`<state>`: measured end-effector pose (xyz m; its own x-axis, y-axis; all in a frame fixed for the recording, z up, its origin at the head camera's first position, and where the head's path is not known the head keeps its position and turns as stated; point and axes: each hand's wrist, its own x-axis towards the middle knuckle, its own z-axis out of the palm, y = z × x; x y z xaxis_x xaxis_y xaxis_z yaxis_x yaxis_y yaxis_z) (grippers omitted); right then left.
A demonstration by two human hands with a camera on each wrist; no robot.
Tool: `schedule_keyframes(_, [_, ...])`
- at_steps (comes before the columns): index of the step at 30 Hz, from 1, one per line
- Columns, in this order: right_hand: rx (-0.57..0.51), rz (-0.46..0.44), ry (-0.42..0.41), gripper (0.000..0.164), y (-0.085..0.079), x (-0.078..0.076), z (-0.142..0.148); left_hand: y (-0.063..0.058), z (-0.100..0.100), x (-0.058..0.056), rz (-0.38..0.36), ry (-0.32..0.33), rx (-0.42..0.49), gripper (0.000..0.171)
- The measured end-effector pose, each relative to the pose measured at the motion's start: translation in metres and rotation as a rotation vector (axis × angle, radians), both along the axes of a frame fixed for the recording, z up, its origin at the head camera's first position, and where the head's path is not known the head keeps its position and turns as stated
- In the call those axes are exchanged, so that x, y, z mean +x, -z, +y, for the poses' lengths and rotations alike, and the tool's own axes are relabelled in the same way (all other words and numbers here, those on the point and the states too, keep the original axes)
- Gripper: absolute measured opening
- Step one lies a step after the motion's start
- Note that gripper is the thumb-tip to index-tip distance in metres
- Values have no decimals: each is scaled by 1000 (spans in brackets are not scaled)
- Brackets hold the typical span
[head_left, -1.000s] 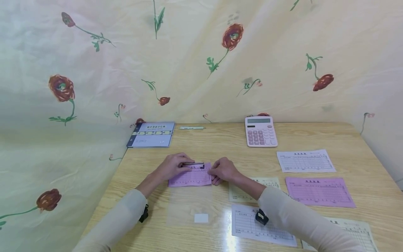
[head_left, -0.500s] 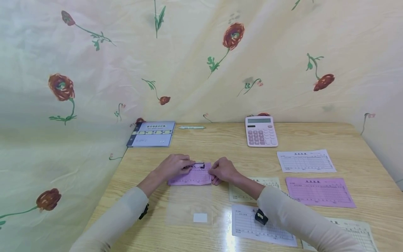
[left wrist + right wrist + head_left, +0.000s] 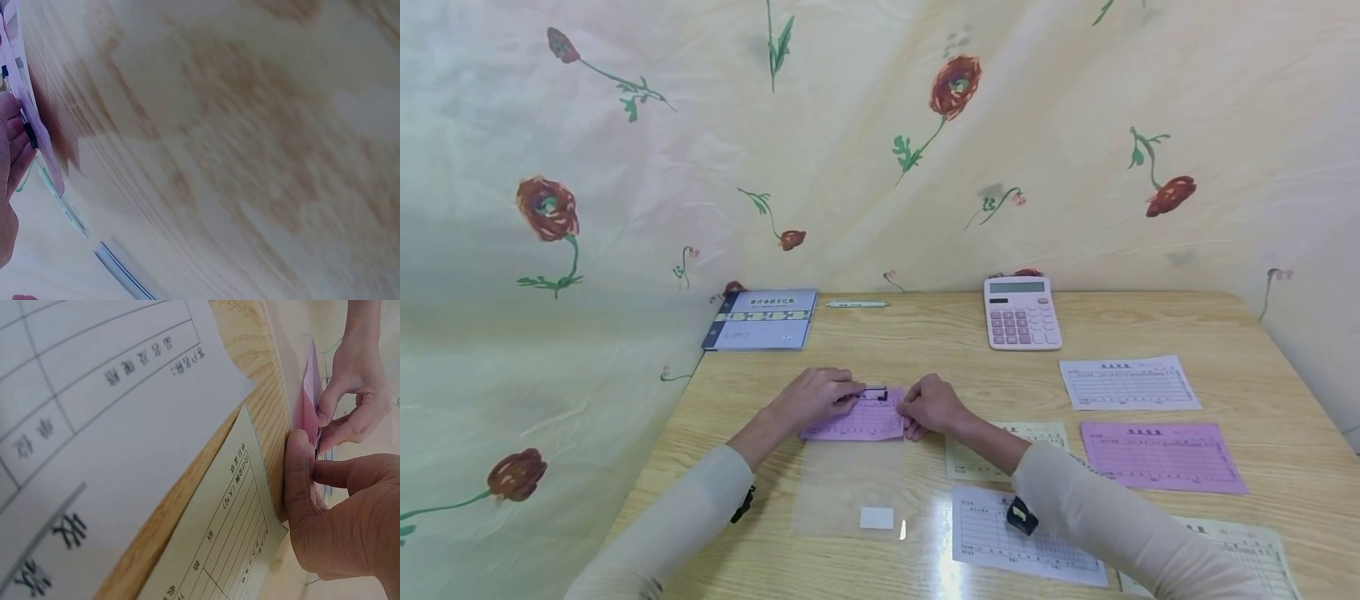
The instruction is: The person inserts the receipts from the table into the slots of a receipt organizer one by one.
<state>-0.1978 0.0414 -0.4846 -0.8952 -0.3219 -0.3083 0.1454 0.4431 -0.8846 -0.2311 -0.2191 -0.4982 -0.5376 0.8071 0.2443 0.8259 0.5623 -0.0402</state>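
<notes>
A pink printed form (image 3: pixel 857 427) lies across the top of a clear, see-through clipboard (image 3: pixel 831 500) with a white label. My left hand (image 3: pixel 811 395) pinches the metal clip (image 3: pixel 876 392) with black ends at the board's top, covering its left part. At the form's right edge, my right hand (image 3: pixel 934 405) pinches the paper between thumb and fingers. In the right wrist view the pink form (image 3: pixel 310 384) is seen edge-on, between my left hand (image 3: pixel 359 390) and my right hand (image 3: pixel 347 519). The left wrist view catches only part of the pink form (image 3: pixel 47 140) beside the fingers.
White (image 3: pixel 1026 550), green (image 3: pixel 970 462) and pink (image 3: pixel 1161 458) forms lie to the right, some under the right forearm. A pink calculator (image 3: pixel 1022 313), a pen (image 3: pixel 857 304) and a blue-grey account book (image 3: pixel 762 321) lie along the back edge by the flowered cloth.
My left fingers have shifted slightly right along the clip, and the pink form's lower edge has moved a little upward. My right hand stays almost still.
</notes>
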Motion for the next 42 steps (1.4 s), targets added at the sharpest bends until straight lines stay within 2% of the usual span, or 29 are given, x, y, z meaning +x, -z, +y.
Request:
schedule_keyframes(16, [18,6,10,17,-1,5,4,0,5,1,-53,-24,-6,26])
schedule_keyframes(22, [21,18,-9,17,-2,4,4,-2,2,3,-134,-47,49,25])
schedule_keyframes(27, [81,44,-44,16,-6,0,5,-3,-3,1,-220,-70,103,27])
schedule_keyframes(32, [147,122,-39,9,-18,-10,19,-7,-4,-3,-327,-156,113,28])
schedule_keyframes(35, [169,189,-64,14,-29,-17,33,-13,-5,-5,-369,-215,128,30])
schedule_keyframes(38, [178,253,-119,23,-37,-23,51,-19,-4,-7,-402,-242,186,31])
schedule_keyframes(42, [158,291,-164,33,-43,-26,79,-21,-3,-7,-435,-236,285,34])
